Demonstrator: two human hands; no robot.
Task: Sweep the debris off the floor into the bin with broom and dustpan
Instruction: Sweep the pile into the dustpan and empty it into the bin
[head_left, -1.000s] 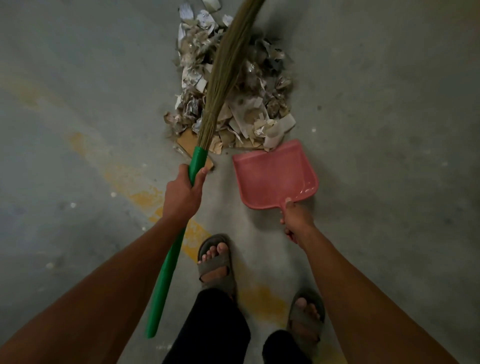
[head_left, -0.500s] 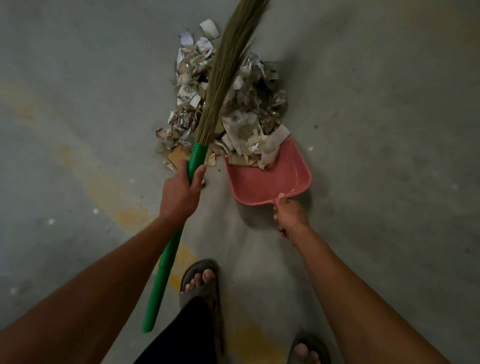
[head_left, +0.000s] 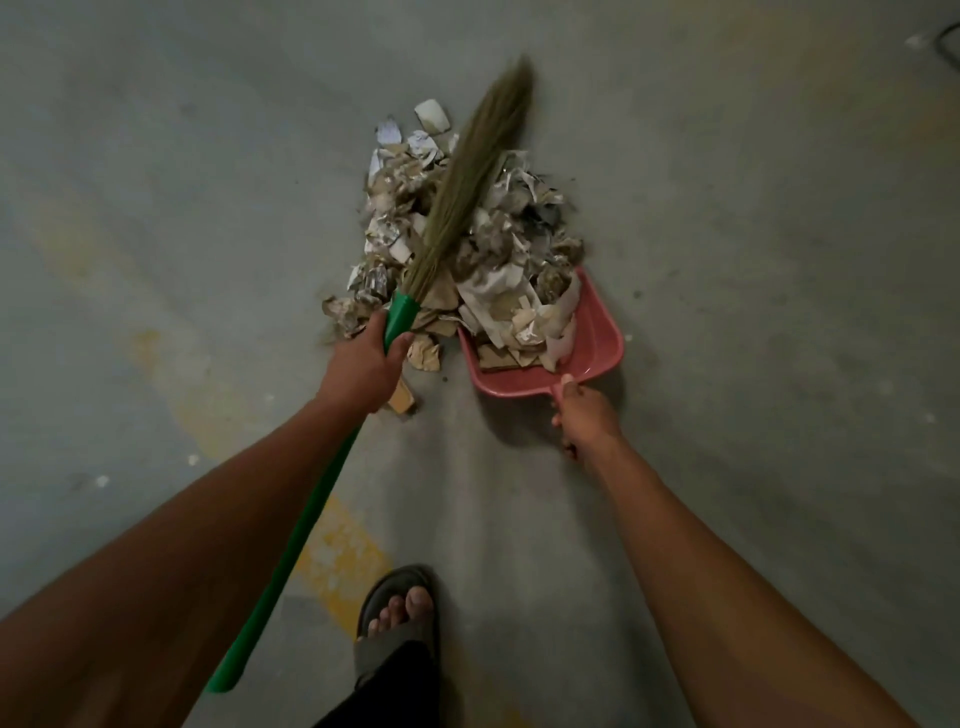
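Head view, one item per line, as it stood before me.

Left hand (head_left: 363, 366): fingers wrapped round the green plastic broom handle (head_left: 291, 551), just below the bound head of tan grass bristles (head_left: 467, 182). The bristles lay across the top of the heap, tips reaching past its far edge.

Right hand (head_left: 584, 415): curled round the short handle of the pink plastic dustpan (head_left: 597, 343), which sat low on the grey concrete floor (head_left: 779, 260), its mouth pushed into the near right side of the heap.

Heap of torn paper, cardboard scraps and crumpled foil-like litter (head_left: 415, 218): part already lay in the pan; the greater part sat on the floor beyond and to the left of it.

Loose brown cardboard pieces (head_left: 426, 358): beside the pan's left wall, outside its mouth.

Bin: not in sight.

Sandalled foot (head_left: 397, 613): well behind the work, on a worn yellow floor marking (head_left: 343, 551).

Risks, as I judged them. A stroke drawn towards the left hand could have dragged litter past the pan's left wall, adding to the strays there. The pan looked nearly full at its mouth; more paper might have slid over the rim or spilled on lifting. Light scraps could have scattered under a brisk stroke. A raised pan lip would have let small bits pass beneath.
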